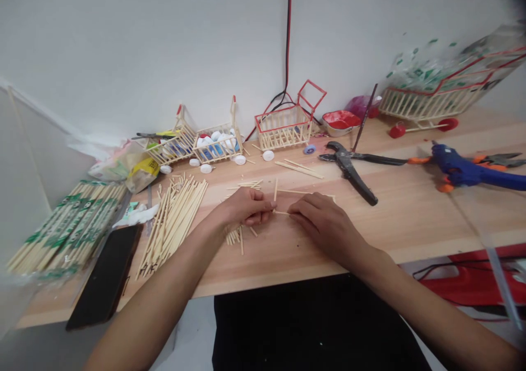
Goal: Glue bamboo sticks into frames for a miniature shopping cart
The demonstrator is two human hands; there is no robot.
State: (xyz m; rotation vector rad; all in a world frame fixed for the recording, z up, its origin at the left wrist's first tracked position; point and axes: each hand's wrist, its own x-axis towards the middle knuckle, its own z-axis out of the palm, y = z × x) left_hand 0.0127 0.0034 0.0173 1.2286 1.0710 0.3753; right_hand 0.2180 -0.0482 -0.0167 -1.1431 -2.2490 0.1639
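At far left on the table (pixel 370 234), we find green-banded stick bundles (pixel 68 223), then a black slab (pixel 107 275), then a fan of loose sticks (pixel 181 209). Mid-table, our left hand (pixel 247 206), fingers curled in, pinches a short stick (pixel 275 190) at its near end, where it meets a second stick (pixel 281 212); whether joined, we cannot tell. Our right hand (pixel 324 217), fingers bent and close together, grips the latter's other end. Farther right, black-handled cutters (pixel 347 168), then a blue glue gun (pixel 456 165).
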